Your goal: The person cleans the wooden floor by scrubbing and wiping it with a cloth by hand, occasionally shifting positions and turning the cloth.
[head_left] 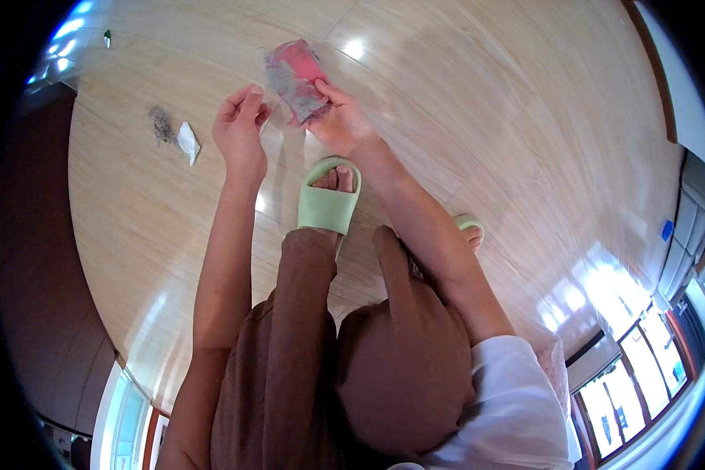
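A flat pink pad covered with grey lint (pixel 294 78) is held up in my right hand (pixel 341 121), the thumb pressed on its near right edge. Just left of the pad is my left hand (pixel 243 121), its thumb and fingertips pinched together; whatever may be between them is too small to make out. On the floor further left lie a clump of grey fluff (pixel 161 125) and, touching or nearly touching it, a crumpled white scrap (pixel 188 142).
Light wood-look floor (pixel 525 157) spreads around me. Below my hands is a foot in a green slipper (pixel 325 207), with another green slipper (pixel 468 222) to the right. A small green scrap (pixel 107 38) lies at the top left. Dark furniture (pixel 43 235) borders the left side.
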